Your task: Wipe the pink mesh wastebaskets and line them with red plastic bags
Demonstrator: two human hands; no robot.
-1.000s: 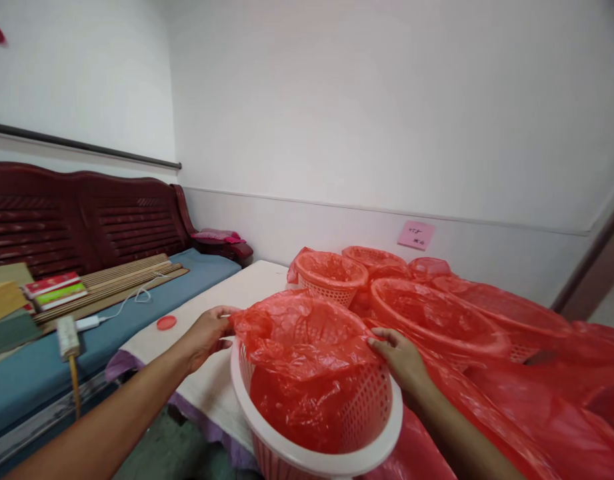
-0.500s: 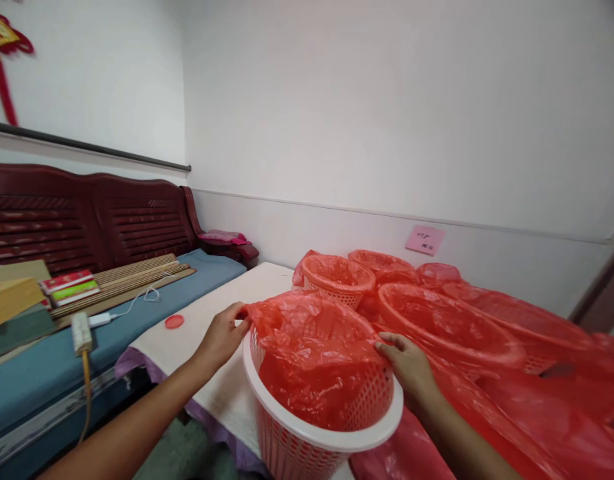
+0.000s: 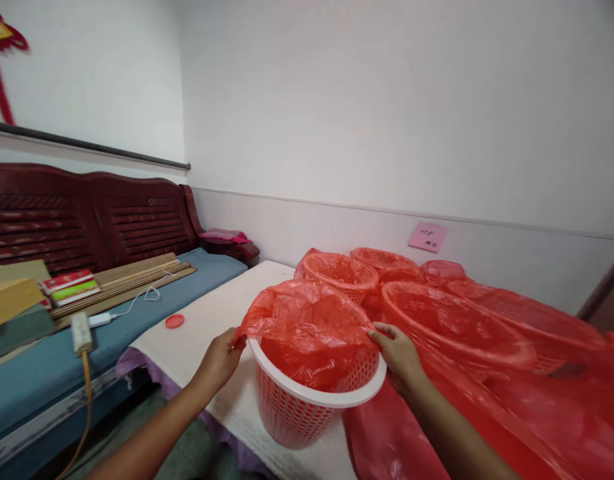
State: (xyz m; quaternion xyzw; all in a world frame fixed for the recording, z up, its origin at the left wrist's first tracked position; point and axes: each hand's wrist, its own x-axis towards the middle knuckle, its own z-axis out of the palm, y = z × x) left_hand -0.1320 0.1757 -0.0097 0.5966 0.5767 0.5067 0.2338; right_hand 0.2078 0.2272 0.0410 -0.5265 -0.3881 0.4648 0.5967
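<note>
A perforated light pink plastic basket [image 3: 299, 417] stands at the near edge of the table. Inside it hangs a red plastic bag [image 3: 307, 327], folded over the far part of the rim, while the near rim is bare. My left hand [image 3: 221, 360] pinches the bag's edge at the left side of the basket. On the right side, my right hand [image 3: 397, 353] grips the same edge between thumb and fingers. The bag's edge is stretched across the basket's opening between both hands.
Several baskets covered in red bags [image 3: 451, 327] crowd the right. A small red ring [image 3: 175, 321] lies on the white tabletop [image 3: 197, 313]. Left is a wooden sofa [image 3: 87, 213] with books [image 3: 71, 287] and a power strip [image 3: 81, 333]. A pink note [image 3: 429, 237] hangs on the wall.
Both hands have drawn the bag's edge nearer and lower across the opening. The bag now covers more of the far rim. The basket's near rim appears higher in view.
</note>
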